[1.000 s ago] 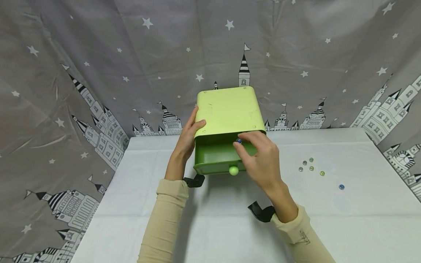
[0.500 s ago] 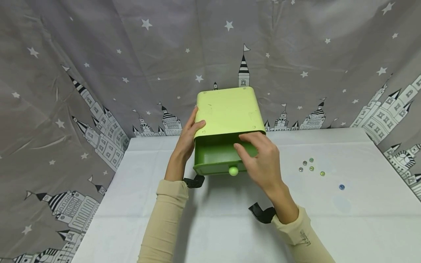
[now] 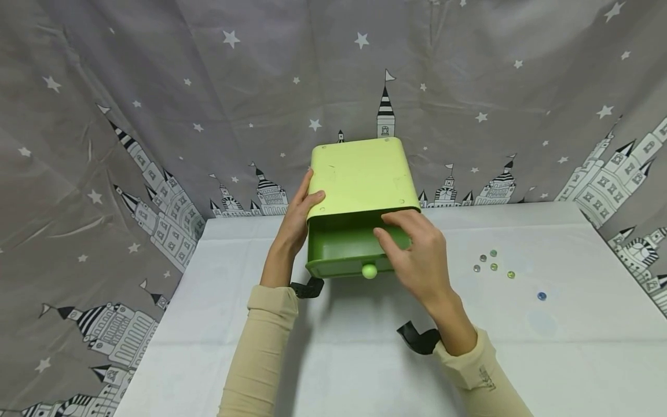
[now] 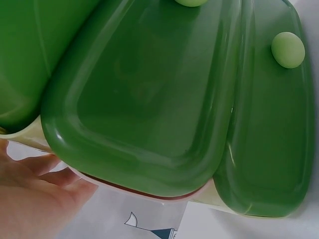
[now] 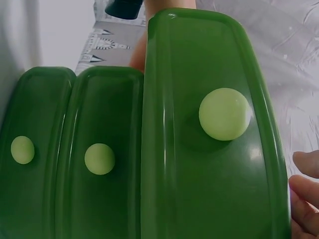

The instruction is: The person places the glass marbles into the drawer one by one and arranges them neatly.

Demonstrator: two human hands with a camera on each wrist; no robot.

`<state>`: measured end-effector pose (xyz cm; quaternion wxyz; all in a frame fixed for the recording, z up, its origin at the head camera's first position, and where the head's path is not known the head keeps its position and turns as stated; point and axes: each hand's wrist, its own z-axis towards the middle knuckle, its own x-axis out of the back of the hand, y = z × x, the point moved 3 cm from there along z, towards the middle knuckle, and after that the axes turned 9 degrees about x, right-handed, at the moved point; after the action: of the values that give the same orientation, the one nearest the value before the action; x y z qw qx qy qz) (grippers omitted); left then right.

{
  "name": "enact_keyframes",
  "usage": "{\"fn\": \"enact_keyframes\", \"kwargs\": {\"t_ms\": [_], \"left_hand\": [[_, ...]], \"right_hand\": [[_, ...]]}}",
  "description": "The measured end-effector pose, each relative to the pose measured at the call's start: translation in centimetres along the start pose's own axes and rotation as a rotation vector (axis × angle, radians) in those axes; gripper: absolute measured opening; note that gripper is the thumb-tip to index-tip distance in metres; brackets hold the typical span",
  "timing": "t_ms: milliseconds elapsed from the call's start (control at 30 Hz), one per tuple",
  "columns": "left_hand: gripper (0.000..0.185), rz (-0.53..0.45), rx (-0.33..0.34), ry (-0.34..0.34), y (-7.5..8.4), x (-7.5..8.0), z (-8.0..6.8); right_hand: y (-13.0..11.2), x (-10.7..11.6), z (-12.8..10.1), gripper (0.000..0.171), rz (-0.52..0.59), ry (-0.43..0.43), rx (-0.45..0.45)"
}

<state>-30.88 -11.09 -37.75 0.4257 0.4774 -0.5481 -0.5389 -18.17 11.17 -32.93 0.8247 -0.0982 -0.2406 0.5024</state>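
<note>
A small lime-green cabinet (image 3: 365,174) with green drawers stands on the table, its top drawer (image 3: 339,267) pulled out. My left hand (image 3: 296,223) rests along the cabinet's left side, the thumb on the top near the front edge. Above the drawer's right part hovers my right hand (image 3: 419,255), thumb and forefinger apart with nothing between them. It hides the drawer's right end. The visible part of the drawer floor shows no item. In the right wrist view, round knobs (image 5: 225,114) sit on the drawer fronts, and right-hand fingers (image 5: 305,204) show at the edge.
Several small glass gems (image 3: 493,267), greenish and clear, lie on the white tablecloth (image 3: 521,370) right of the cabinet. A blue gem (image 3: 542,296) lies nearer the front. Behind hangs a grey curtain (image 3: 234,87) printed with castles and stars.
A second ago my right thumb and forefinger pinched a blue gem over the drawer; they have let it go and it is out of sight. The right hand has shifted slightly right.
</note>
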Motion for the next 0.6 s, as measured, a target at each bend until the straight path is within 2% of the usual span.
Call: {"fn": "enact_keyframes", "kwargs": {"t_ms": [600], "left_hand": [[0.074,0.005,-0.008,0.004,0.0,0.0,0.1]], "right_hand": [[1.6,2.1,-1.0,0.017,-0.047,0.026,-0.068]]}}
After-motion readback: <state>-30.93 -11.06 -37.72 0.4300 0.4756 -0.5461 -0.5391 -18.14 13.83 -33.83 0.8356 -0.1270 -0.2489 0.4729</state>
